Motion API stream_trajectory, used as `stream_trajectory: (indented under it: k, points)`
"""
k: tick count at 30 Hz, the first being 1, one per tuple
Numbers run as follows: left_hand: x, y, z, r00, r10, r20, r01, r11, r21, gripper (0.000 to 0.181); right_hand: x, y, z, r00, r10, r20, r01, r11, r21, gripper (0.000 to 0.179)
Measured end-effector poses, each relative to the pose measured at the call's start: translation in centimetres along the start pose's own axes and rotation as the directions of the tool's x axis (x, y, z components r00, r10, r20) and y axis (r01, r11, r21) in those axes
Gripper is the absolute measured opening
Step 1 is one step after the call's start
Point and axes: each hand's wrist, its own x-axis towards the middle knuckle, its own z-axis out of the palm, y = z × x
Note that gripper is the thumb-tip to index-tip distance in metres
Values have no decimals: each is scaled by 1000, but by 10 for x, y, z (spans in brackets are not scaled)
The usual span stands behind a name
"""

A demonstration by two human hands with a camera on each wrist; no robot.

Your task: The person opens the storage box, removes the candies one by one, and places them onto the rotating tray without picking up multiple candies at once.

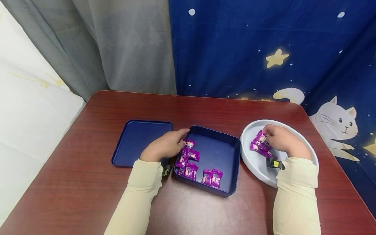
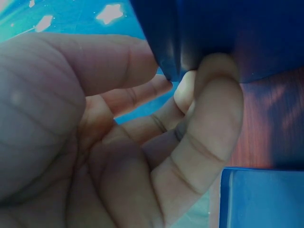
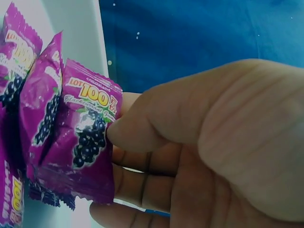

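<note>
1. The blue box sits open on the worktop and serves as the landmark for every place below.
2. The left hand is at the box's left wall, toward its far corner. Its fingers are curled against the wall and the thumb meets the box's edge, so they hold the box; how firmly cannot be told.
3. The right hand is to the right of the box, over the white plate. Its thumb and fingers are closed in a pinch on the edge of one purple packet, printed with "100" and dark berries.
4. More purple packets lie on the plate, on its side nearer the box, bunched close to the pinched one. Whether the pinched packet touches the plate cannot be told.
5. Inside the box, a cluster of packets lies along the left wall, some overlapping. Two further packets lie side by side near the front wall.
6. The plate is just beside the box's right wall.
7. A flat blue lid lies to the left of the box, partly covered from view by the left hand.
8. Beyond the box, past the worktop's far edge, hang a grey curtain and a blue starry curtain.
</note>
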Motion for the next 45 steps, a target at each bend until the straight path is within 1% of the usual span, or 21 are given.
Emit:
stream_trajectory:
  k: [7,11,16,24,27,33,37,40,45]
  points:
    - [0,0,0,1000,2,0,-2,1000,1,52,1,1,0,1000,27,10,-27,1000,-16,20]
    - [-1,1,-1,1000,9,-1,-9,1000,1,52,0,1,-1,999,30,13,-30,1000,-9,23]
    - [-1,1,-1,1000,8,3,-8,1000,-2,52,-1,0,-3,999,52,13,-52,999,5,28]
    - [0,0,0,1000,8,5,-8,1000,-6,52,-4,-7,-5,994,106,37,-105,994,-17,47]
    - [0,-1,0,1000,6,4,-6,1000,-4,52,-5,-9,-6,992,116,41,-115,993,-30,51]
    - [0,0,0,1000,4,4,-4,1000,-5,52,-6,-16,-9,994,99,35,-98,994,-41,53]
    - [-1,0,0,1000,3,6,-3,1000,-8,52,-6,-26,-12,997,79,28,-77,996,-51,54]
    - [0,0,0,1000,4,7,-4,1000,-10,52,-7,-37,-13,999,44,19,-43,997,-58,54]
    - [-1,0,-1,1000,6,10,-6,1000,-13,52,-9,-57,-14,999,-39,3,39,997,-60,53]
